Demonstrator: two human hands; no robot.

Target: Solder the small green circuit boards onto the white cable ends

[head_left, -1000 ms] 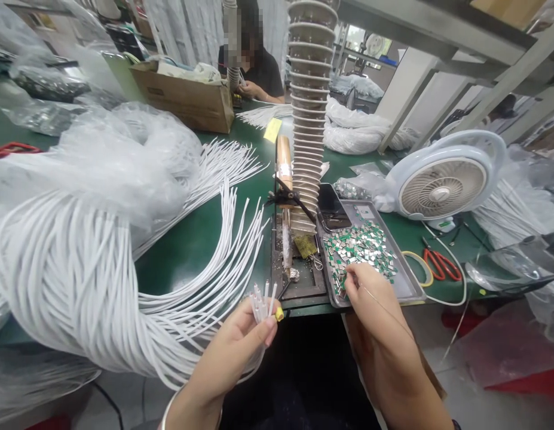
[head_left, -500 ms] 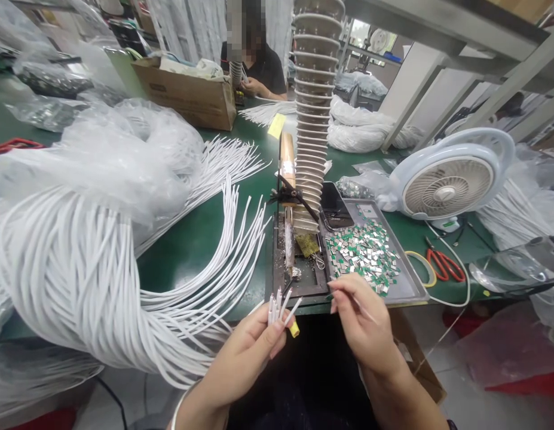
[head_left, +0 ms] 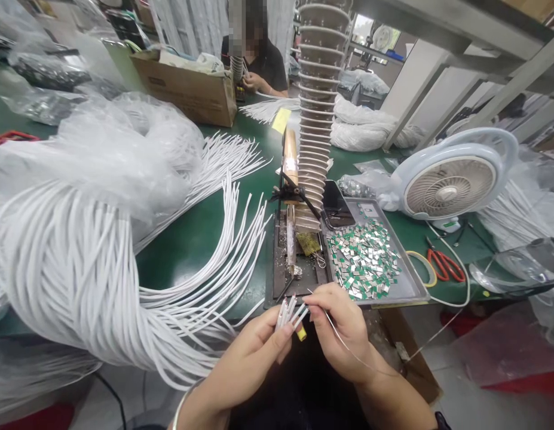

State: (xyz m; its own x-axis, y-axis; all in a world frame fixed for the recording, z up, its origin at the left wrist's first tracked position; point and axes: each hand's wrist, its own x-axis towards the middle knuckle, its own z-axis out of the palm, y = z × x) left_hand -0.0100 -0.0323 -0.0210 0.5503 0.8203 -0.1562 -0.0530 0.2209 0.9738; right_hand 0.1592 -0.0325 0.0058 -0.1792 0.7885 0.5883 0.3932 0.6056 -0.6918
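My left hand [head_left: 263, 346] is closed round a small bunch of white cables [head_left: 285, 313], their cut ends fanning upward. A small yellow piece [head_left: 302, 334] shows by its fingertips. Close on the right, my right hand [head_left: 342, 331] pinches a thin solder wire [head_left: 343, 341] that trails down over the wrist. Its thumb and index fingertips are at the rightmost cable ends; whether they touch them I cannot tell. Just beyond both hands, a soldering iron [head_left: 290, 161] with a wooden handle is fixed in a stand, tip down over a dark tray [head_left: 277, 272].
A metal tray [head_left: 411, 286] of small green-and-silver boards lies right, beside red-handled scissors [head_left: 444, 264] and a fan [head_left: 447, 185]. A ribbed hose [head_left: 319, 107] hangs over the iron. A large cable bundle [head_left: 75, 269] fills the left. A co-worker [head_left: 272, 65] sits opposite.
My right hand has moved left, bringing its fingertips up to the cable ends. My left hand has shifted slightly right with the cables still held.
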